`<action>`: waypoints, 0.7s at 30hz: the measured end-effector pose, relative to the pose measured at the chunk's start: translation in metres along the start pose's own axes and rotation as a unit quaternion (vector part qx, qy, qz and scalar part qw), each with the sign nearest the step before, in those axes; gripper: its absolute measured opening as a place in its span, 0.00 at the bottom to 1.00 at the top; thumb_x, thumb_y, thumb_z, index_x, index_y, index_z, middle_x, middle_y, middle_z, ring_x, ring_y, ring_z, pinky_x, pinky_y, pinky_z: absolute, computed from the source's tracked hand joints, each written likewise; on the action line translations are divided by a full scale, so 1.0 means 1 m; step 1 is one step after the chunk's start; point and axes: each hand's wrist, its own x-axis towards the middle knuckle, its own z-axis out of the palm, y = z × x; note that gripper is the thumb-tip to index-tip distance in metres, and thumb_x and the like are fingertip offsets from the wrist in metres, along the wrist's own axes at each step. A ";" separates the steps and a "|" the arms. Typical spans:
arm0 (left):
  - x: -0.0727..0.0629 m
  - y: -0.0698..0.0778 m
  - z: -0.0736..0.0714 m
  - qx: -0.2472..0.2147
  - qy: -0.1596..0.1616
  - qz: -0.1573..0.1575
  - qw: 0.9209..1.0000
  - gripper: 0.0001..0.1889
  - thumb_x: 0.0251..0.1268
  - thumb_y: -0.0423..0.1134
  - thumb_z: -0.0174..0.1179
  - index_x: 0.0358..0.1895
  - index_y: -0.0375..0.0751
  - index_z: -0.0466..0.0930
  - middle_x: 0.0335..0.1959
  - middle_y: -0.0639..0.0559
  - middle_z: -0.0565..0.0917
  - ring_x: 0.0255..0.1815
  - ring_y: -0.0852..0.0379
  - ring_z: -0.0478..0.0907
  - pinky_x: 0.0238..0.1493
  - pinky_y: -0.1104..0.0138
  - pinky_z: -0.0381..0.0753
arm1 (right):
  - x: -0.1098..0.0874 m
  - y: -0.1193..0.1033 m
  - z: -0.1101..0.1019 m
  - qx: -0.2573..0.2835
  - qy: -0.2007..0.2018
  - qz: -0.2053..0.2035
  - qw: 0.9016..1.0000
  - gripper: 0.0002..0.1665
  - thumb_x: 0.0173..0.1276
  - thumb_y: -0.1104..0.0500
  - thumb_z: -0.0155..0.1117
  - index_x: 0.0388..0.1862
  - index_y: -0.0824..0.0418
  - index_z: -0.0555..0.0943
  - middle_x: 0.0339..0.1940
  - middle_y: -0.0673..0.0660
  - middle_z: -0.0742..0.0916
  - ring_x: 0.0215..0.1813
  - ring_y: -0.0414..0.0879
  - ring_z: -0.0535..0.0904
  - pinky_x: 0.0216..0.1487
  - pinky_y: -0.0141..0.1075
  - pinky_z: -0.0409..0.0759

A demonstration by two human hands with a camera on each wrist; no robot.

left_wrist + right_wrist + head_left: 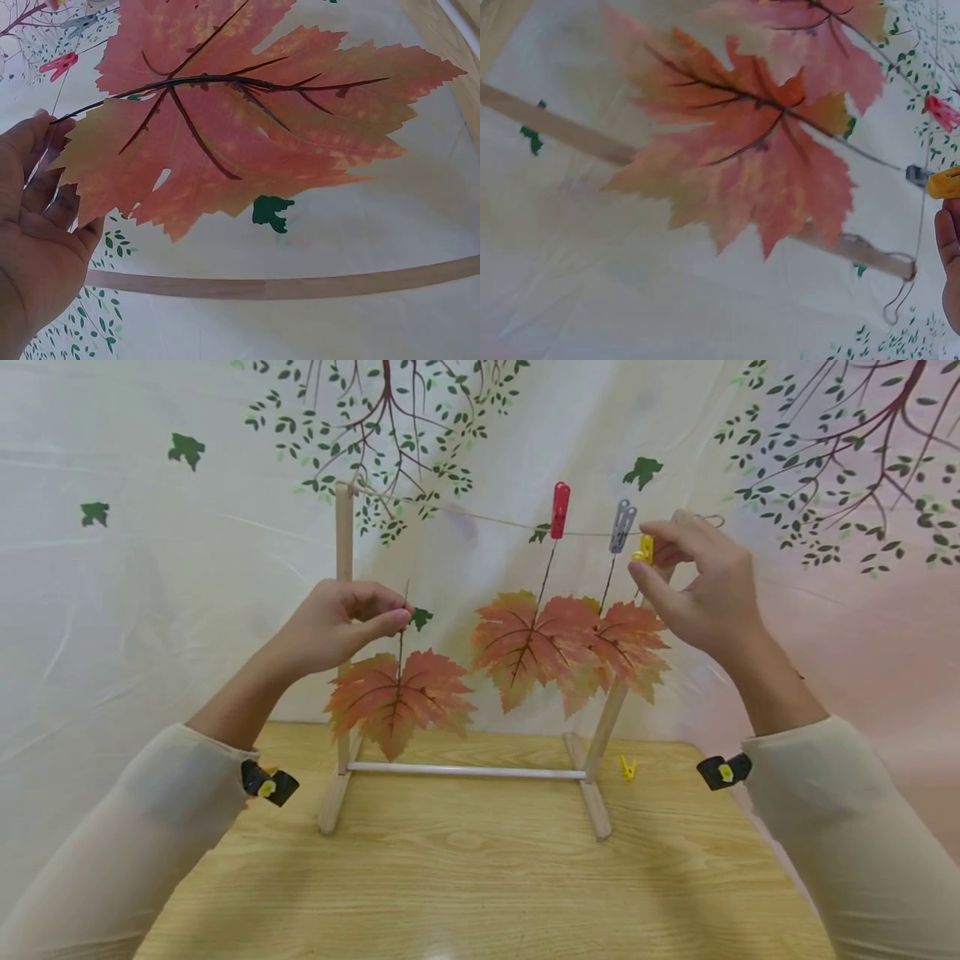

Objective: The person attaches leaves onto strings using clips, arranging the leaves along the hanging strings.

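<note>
My left hand (341, 622) pinches the dark stem of an artificial maple leaf (397, 697), which hangs below the fingertips left of the other leaves. In the left wrist view that orange-red leaf (247, 112) fills the upper part, its stem running to the fingers. My right hand (705, 581) pinches a yellow clothespin (647, 550) at the string (480, 516), right beside a grey clothespin (622, 527). A red clothespin (559, 510) sits further left on the string. Under the red and grey clothespins hang overlapping maple leaves (528, 643) by their stems.
The string runs between the posts of a wooden stand (344, 531) with a white lower bar (465, 770). Another yellow clothespin (628, 767) lies on the wooden table (465, 885), right of the stand. Behind hangs a pale cloth (225, 610) printed with branches and green leaves.
</note>
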 end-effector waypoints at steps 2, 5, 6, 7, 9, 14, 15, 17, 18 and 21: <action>0.005 0.001 0.001 -0.002 0.003 0.000 1.000 0.09 0.73 0.39 0.65 0.48 0.38 0.88 0.36 0.46 0.89 0.35 0.56 0.85 0.42 0.69 0.83 | 0.007 -0.006 0.002 0.007 -0.002 -0.003 1.000 0.23 0.64 0.67 0.74 0.58 0.68 0.84 0.41 0.65 0.87 0.41 0.55 0.83 0.51 0.18 0.71; 0.012 0.002 0.004 -0.011 0.004 0.002 1.000 0.09 0.73 0.40 0.65 0.48 0.38 0.88 0.36 0.48 0.89 0.36 0.56 0.86 0.43 0.68 0.83 | 0.018 -0.015 0.004 0.010 -0.001 -0.016 1.000 0.23 0.65 0.65 0.73 0.59 0.68 0.83 0.43 0.65 0.88 0.42 0.56 0.85 0.52 0.18 0.72; 0.015 0.002 0.004 -0.014 0.003 0.003 1.000 0.10 0.74 0.40 0.64 0.48 0.39 0.88 0.37 0.48 0.89 0.37 0.55 0.86 0.44 0.68 0.83 | 0.021 -0.018 0.006 0.011 -0.001 -0.020 1.000 0.23 0.65 0.65 0.73 0.59 0.68 0.83 0.43 0.65 0.88 0.42 0.57 0.85 0.52 0.18 0.72; 0.017 0.003 0.005 -0.018 0.003 0.005 1.000 0.10 0.74 0.40 0.64 0.49 0.38 0.88 0.37 0.49 0.89 0.37 0.55 0.86 0.44 0.68 0.83 | 0.024 -0.020 0.006 0.016 -0.001 -0.023 1.000 0.23 0.66 0.65 0.73 0.59 0.68 0.83 0.43 0.65 0.88 0.42 0.57 0.86 0.53 0.19 0.73; 0.022 0.004 0.007 -0.025 -0.001 0.011 1.000 0.10 0.74 0.40 0.64 0.49 0.38 0.87 0.37 0.49 0.89 0.38 0.55 0.86 0.45 0.68 0.84 | 0.031 -0.026 0.007 0.021 -0.007 -0.028 0.999 0.23 0.66 0.64 0.73 0.59 0.68 0.83 0.43 0.64 0.89 0.43 0.56 0.86 0.54 0.20 0.74; 0.035 0.007 0.012 -0.028 -0.007 0.028 0.999 0.10 0.74 0.38 0.63 0.50 0.36 0.86 0.38 0.48 0.89 0.36 0.56 0.85 0.44 0.66 0.85 | 0.047 -0.039 0.009 0.035 -0.031 -0.021 0.999 0.23 0.69 0.63 0.71 0.61 0.68 0.82 0.43 0.62 0.88 0.43 0.50 0.85 0.54 0.21 0.77; 0.037 0.007 0.013 -0.028 -0.007 0.028 0.999 0.10 0.74 0.38 0.63 0.50 0.35 0.86 0.38 0.48 0.88 0.36 0.56 0.85 0.43 0.66 0.84 | 0.050 -0.041 0.009 0.035 -0.035 -0.019 0.999 0.23 0.70 0.63 0.71 0.62 0.68 0.82 0.44 0.62 0.88 0.43 0.48 0.85 0.54 0.22 0.77; 0.041 0.009 0.014 -0.024 -0.007 0.027 0.999 0.11 0.74 0.38 0.63 0.50 0.34 0.86 0.38 0.47 0.88 0.36 0.56 0.85 0.42 0.65 0.84 | 0.057 -0.046 0.011 0.035 -0.043 -0.010 0.998 0.23 0.71 0.62 0.69 0.63 0.68 0.81 0.44 0.61 0.87 0.44 0.46 0.84 0.54 0.23 0.78; 0.043 0.010 0.015 -0.021 -0.006 0.026 0.999 0.11 0.75 0.38 0.63 0.50 0.34 0.86 0.38 0.46 0.89 0.35 0.56 0.85 0.42 0.66 0.84 | 0.060 -0.047 0.012 0.037 -0.046 -0.006 0.998 0.23 0.72 0.61 0.69 0.63 0.67 0.81 0.45 0.61 0.87 0.45 0.46 0.84 0.54 0.23 0.78; 0.049 0.013 0.017 -0.014 -0.007 0.018 1.000 0.12 0.75 0.40 0.63 0.50 0.35 0.86 0.39 0.45 0.89 0.37 0.56 0.85 0.42 0.67 0.83 | 0.068 -0.053 0.015 0.041 -0.051 0.001 0.998 0.23 0.73 0.60 0.67 0.64 0.68 0.80 0.46 0.60 0.87 0.47 0.45 0.84 0.55 0.25 0.79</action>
